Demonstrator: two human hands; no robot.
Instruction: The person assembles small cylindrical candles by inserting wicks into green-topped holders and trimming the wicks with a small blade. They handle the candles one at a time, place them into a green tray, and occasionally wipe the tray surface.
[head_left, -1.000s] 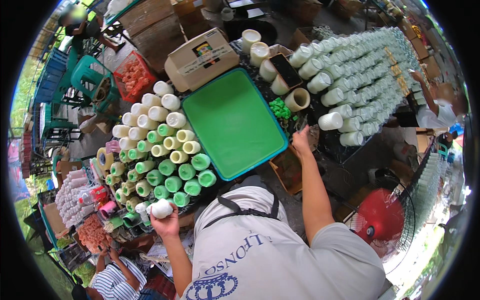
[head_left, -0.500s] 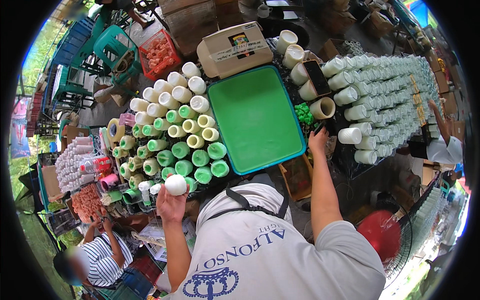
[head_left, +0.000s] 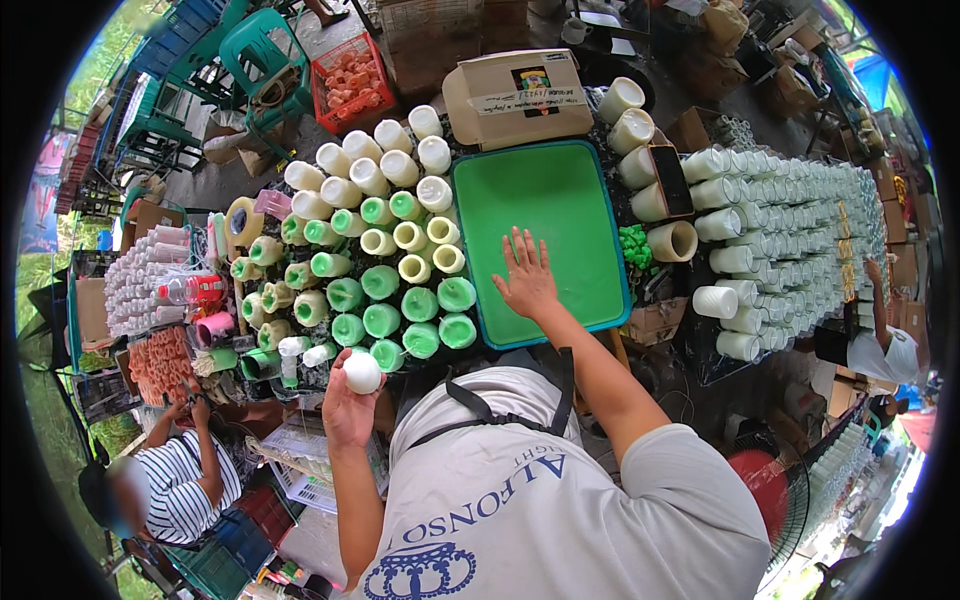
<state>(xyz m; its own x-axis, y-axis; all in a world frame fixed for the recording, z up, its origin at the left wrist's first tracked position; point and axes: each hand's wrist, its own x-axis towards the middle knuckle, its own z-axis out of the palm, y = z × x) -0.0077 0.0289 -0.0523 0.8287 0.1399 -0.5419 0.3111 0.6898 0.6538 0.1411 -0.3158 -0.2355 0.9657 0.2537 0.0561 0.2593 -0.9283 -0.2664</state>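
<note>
My left hand (head_left: pixel 350 405) is closed around a smooth white candle (head_left: pixel 362 374), held up at the near edge of the table; its underside is hidden by the fingers. My right hand (head_left: pixel 527 275) lies palm down, fingers spread, on the flat green surface of a blue-rimmed tray (head_left: pixel 540 180), with nothing in it. Left of the tray stand several green-filled cups (head_left: pixel 420 340), cream-coloured cups (head_left: pixel 442 230) and white cylinders (head_left: pixel 366 177).
A cardboard box (head_left: pixel 520 100) stands behind the tray. To the right are a phone (head_left: pixel 670 180), green bits (head_left: pixel 634 246), a cream cylinder (head_left: pixel 672 241) and rows of clear glasses (head_left: pixel 735 225). A person in stripes (head_left: pixel 190 485) sits at lower left; another person's arm (head_left: pixel 878 290) reaches in at far right.
My right hand has moved left from the tray's right side, where it held a small dark thing, onto the green surface, and now holds nothing. My left hand still holds the white candle.
</note>
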